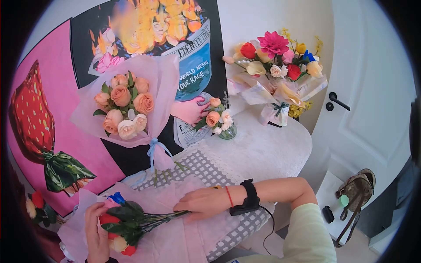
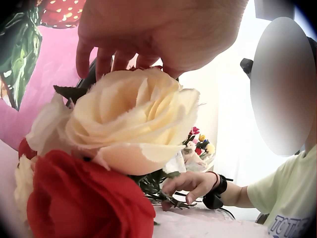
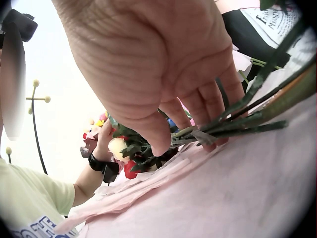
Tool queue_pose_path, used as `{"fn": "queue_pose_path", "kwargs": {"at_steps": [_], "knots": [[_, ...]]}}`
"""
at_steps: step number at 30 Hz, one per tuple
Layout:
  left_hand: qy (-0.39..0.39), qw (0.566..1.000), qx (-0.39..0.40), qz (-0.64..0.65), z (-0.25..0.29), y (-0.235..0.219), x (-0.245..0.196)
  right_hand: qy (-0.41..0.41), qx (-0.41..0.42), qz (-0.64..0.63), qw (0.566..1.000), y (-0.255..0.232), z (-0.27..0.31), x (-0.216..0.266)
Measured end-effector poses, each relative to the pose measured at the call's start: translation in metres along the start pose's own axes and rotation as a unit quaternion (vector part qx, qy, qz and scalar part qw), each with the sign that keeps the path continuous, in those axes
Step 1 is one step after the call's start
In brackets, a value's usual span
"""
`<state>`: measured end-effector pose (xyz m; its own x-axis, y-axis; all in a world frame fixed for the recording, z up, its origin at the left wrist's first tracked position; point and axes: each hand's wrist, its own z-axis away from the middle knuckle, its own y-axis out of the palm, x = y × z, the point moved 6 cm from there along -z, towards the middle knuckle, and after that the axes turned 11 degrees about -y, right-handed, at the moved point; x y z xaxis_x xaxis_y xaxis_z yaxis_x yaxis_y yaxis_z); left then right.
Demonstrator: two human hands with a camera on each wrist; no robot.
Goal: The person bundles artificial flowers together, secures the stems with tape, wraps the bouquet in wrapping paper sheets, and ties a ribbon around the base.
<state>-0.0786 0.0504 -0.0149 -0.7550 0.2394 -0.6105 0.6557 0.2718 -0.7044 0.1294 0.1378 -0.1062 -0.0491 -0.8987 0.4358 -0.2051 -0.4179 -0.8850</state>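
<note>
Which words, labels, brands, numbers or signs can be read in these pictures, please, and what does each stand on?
"EDENTED", its start hidden and the next word unclear: upper band of the painted vase.
"WORLD NEEDS YOUR RAGE": the same vase's blue part.
"TO TH", cut off: front of the person's shirt.
Black lettering on the painted paper: too incomplete to read surely.
Any marks on the bag: too small to read.
</note>
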Motion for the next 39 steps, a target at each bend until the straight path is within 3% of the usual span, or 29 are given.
{"fn": "queue_pose_path", "kwargs": {"at_steps": [9, 39], "knots": [[-0.023, 0.998, 0.004, 0.063, -0.002, -0.001, 0.025, 0.016, 0.029, 0.001, 0.999, -0.001, -0.002, 0.001], [-0.049, 0.996, 0.009, 0.078, -0.003, -0.004, 0.03, 0.005, 0.036, -0.009, 0.999, -0.007, 0.003, 0.005]]}}
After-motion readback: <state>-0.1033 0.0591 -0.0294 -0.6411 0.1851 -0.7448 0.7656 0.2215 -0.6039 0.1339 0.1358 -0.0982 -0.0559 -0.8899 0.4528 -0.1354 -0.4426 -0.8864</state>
